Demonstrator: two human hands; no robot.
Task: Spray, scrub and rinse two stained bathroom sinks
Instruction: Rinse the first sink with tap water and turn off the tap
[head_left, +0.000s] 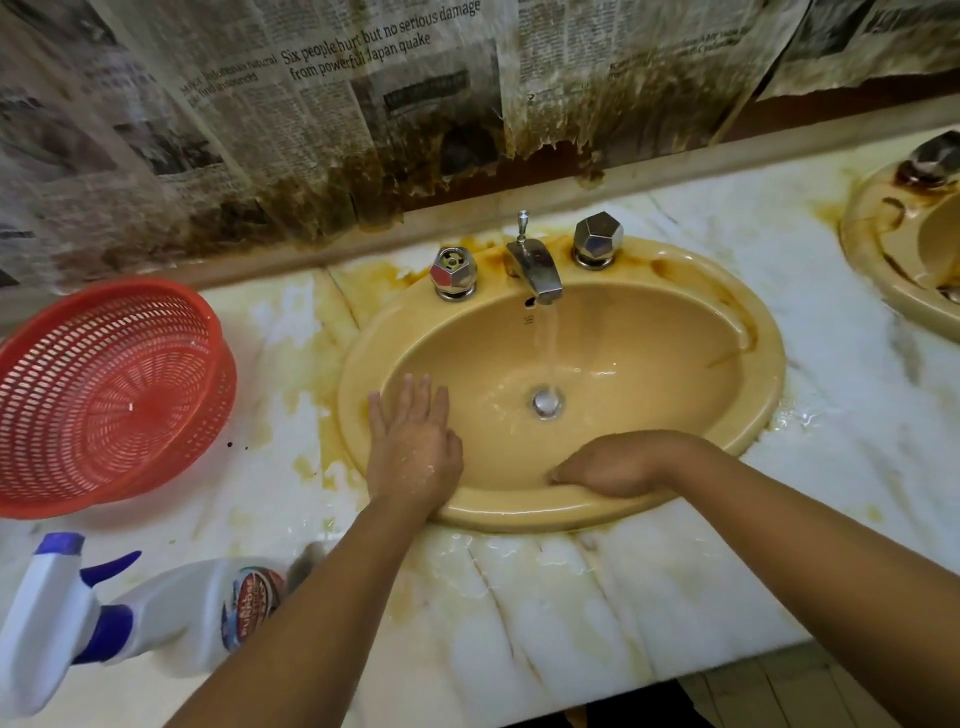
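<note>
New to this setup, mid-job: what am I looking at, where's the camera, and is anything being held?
No machine here: a person works with bare hands, filmed by one camera worn on their head, looking down. The left hand lies flat, fingers straight, inside the yellow sink, holding nothing. The right hand bends over the near rim; its fingers are hidden, so I cannot tell if it holds anything. The tap is running. On the stained counter, to the left, are a red basket and a spray bottle on its side. A second sink shows at far right.
</note>
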